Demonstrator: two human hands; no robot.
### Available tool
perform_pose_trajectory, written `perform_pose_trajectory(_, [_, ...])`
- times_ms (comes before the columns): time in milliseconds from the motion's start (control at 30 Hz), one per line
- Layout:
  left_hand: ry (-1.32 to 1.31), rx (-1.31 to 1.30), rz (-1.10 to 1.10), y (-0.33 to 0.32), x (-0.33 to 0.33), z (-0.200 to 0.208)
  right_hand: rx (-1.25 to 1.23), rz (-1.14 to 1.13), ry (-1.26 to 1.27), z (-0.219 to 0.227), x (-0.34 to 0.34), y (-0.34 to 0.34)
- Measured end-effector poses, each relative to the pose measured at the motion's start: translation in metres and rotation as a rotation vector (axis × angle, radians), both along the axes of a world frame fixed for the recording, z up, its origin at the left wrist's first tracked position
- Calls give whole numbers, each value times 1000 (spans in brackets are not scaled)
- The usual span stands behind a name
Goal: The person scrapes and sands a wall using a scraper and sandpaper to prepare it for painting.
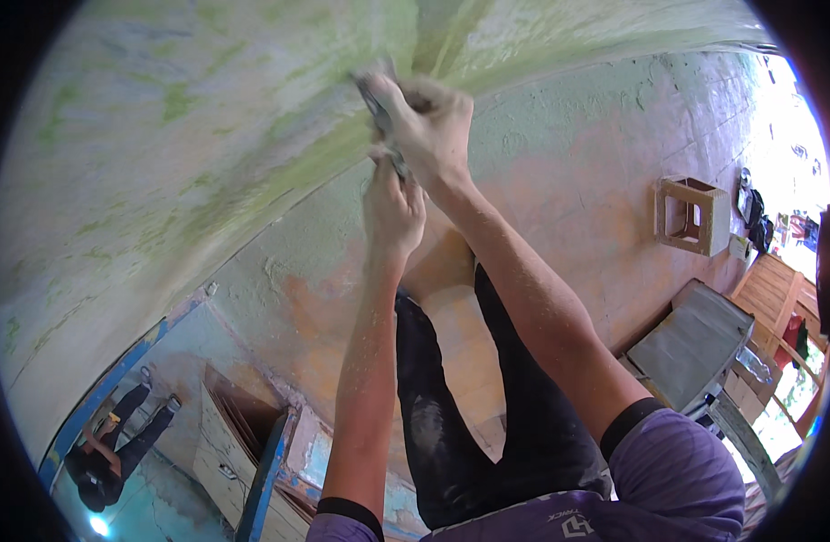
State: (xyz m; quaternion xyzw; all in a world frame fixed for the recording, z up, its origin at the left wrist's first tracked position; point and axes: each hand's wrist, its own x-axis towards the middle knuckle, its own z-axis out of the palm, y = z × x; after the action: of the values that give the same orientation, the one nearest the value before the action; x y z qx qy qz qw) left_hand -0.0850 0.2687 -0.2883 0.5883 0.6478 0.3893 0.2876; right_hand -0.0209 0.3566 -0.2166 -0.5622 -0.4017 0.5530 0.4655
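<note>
Hands [440, 135] [395, 217] near wall [225, 108]; floor edge [297, 204] below

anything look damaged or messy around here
Yes. The wall ahead looks worn, its green paint patchy over a paler surface. The black trousers carry a pale smudge on the left leg, and the floor is unevenly coloured, pale in places and reddish in others.

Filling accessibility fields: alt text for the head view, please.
A person's left hand and right hand grip a blurred, greyish tool at a pale, green-patched wall. Lower left, another person in dark clothes is visible; an open-sided stool sits at right.
</note>
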Motion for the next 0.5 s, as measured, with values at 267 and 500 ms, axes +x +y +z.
perform_pose_trajectory(267, [40, -91, -10, -14, -13, -23, -62, 41, 15, -25, -13, -13])
perform_pose_trajectory(500, [71, -20, 0, -11, -25, -15, -22, 44, -18, 0, -22, -11])
